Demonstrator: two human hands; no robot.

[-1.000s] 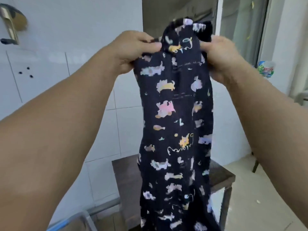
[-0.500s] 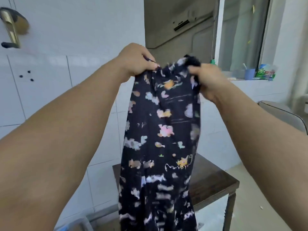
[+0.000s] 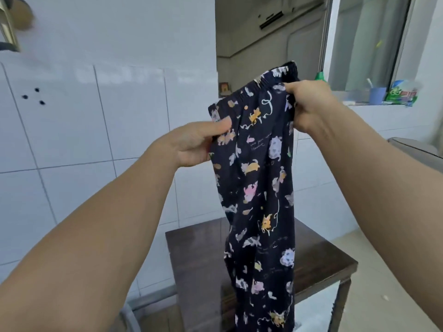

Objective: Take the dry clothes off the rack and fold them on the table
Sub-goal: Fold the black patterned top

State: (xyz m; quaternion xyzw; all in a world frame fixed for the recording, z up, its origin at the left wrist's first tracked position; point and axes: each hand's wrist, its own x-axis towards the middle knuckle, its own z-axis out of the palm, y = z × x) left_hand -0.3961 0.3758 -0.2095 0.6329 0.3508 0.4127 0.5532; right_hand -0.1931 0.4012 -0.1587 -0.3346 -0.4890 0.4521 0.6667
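Observation:
Dark navy trousers [image 3: 261,188] printed with small pastel animals hang in front of me, elastic waistband at the top, slanting up to the right. My left hand [image 3: 194,144] pinches the left edge just below the waistband. My right hand [image 3: 309,104] grips the waistband's right end, higher up. The legs hang down over a dark brown wooden table [image 3: 196,259]; the hem runs out of view at the bottom edge.
A white tiled wall [image 3: 107,116] stands close on the left and behind the table. A window ledge at the right holds a blue cup [image 3: 376,95] and a green packet [image 3: 401,94]. Grey chair edge [image 3: 417,149] at far right. A metal frame [image 3: 134,315] sits low left.
My hands have moved apart and stretched the waistband open. My left hand dropped lower than the right. The view tilted down, showing more of the table.

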